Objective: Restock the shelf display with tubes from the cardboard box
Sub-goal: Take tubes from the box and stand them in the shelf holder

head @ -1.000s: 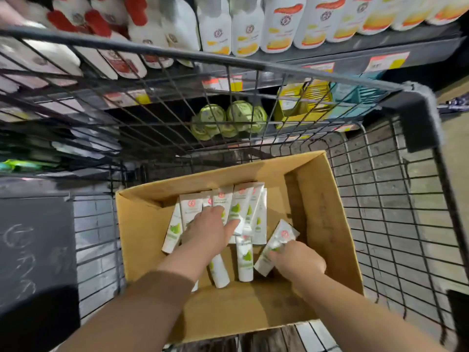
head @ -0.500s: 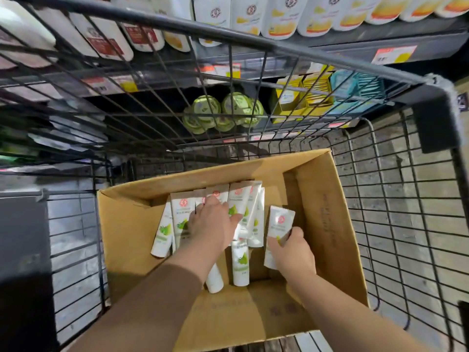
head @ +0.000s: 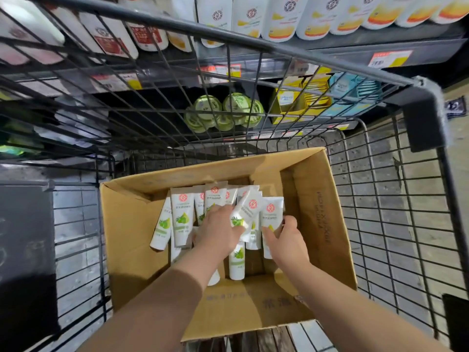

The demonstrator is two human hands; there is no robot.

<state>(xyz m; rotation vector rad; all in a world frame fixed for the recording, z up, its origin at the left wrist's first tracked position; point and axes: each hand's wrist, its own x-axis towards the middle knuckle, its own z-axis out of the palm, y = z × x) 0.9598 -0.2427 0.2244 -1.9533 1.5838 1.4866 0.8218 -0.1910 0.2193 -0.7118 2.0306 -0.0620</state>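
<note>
While both hands work inside the cardboard box (head: 127, 224), the left hand (head: 218, 232) curls its fingers round a tilted tube (head: 250, 207), crimp end up and rightward. Just beside it, the right hand (head: 288, 242) pinches a second tube (head: 272, 212), its long axis pointing away toward the shelf (head: 380, 44).

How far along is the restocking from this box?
Early on. Done: no shelved tubes clearly visible. In hand: left hand grips a tilted tube, right hand holds a second tube, both inside the box. Left: the other tubes in the box, all to go on the shelf.
</note>
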